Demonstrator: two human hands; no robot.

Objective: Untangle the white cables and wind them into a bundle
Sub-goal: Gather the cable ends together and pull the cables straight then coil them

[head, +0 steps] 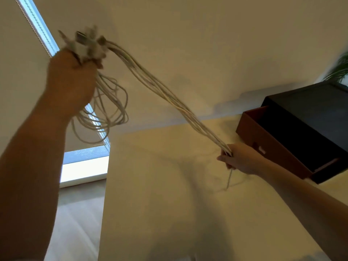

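Smooth white plastic-looking cables (169, 95), matt table (169, 204)

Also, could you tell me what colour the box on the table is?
The box is black, with a reddish-brown inner drawer; head view.

Two arms, both bare from wrist to frame edge; no clothing shows on either.
Left forearm (32, 166): broad in view, close to lens, in shadow, edges soft with motion blur.
Left grip (73, 80): back of it faces camera, knuckles smeared, fine detail lost.
Right forearm (301, 200): slimmer in view, farther from lens, evenly lit, outline sharper.
Right grip (239, 159): small in frame, thumb side visible, bare.
Both wrists bare.
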